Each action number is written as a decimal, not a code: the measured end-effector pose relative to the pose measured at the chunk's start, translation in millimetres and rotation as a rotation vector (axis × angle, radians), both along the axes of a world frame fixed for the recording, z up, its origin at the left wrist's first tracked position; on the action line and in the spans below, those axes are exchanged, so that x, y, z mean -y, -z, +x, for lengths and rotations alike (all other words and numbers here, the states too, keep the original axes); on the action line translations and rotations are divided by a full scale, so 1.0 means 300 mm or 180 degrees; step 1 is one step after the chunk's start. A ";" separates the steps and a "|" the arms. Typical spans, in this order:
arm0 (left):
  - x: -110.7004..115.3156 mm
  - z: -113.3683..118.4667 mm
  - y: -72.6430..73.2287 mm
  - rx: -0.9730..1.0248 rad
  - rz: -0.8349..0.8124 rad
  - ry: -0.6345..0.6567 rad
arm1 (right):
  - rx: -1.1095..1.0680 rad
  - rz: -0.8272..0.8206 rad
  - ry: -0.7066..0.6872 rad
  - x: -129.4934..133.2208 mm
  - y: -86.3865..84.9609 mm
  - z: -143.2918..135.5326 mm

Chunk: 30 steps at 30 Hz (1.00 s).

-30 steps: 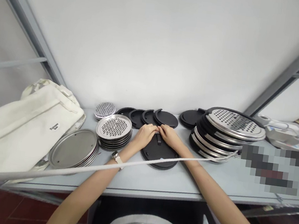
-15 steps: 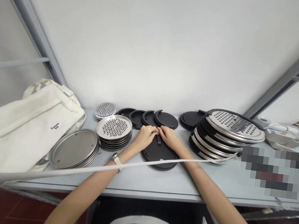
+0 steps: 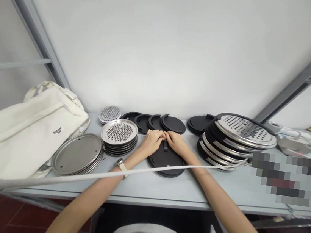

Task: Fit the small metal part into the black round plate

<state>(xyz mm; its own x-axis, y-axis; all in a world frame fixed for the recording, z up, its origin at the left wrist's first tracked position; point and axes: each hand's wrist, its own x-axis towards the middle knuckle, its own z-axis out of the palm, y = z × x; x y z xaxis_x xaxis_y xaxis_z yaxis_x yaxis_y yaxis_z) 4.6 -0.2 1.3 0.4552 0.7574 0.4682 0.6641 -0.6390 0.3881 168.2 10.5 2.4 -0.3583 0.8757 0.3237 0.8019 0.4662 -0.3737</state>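
A black round base [image 3: 166,162] with a small upright black tab [image 3: 165,145] lies on the table in front of me. At its far edge my left hand [image 3: 153,141] is closed, with fingers curled and thumb pressed in. My right hand [image 3: 174,142] pinches the same edge, fingertips meeting those of the left. A tiny shiny bit shows under the fingertips, too small to name. Just left of the base stands a stack of small round metal grater plates [image 3: 119,132]. Behind the hands several black round pieces [image 3: 173,125] overlap in a row.
Plain round metal plates [image 3: 77,156] are stacked at left, beside a cream canvas bag [image 3: 28,126]. On the right rises a tall stack of larger grater discs with black rims [image 3: 245,129]. A white cord [image 3: 142,172] runs across the front, over both forearms.
Almost nothing differs. Both hands stay at the far edge of the black round base, with only a very slight shift of the left fingers.
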 end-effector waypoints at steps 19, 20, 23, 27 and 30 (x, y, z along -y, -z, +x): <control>-0.004 -0.002 0.012 -0.0004 0.0089 0.0000 | 0.0101 -0.0006 0.0026 -0.008 0.007 0.001; -0.002 -0.002 0.011 -0.0007 0.0114 -0.0018 | 0.0098 0.0003 0.0031 -0.008 0.008 0.002; 0.004 0.001 0.006 -0.0031 0.0162 -0.0064 | 0.0053 0.0015 0.0042 -0.008 0.009 0.002; 0.006 0.002 0.002 -0.0133 0.0136 -0.0066 | 0.0020 -0.0019 0.0025 -0.005 0.005 -0.001; 0.004 0.001 0.002 -0.0207 0.0156 -0.0086 | 0.0037 -0.0042 0.0025 -0.003 0.001 -0.002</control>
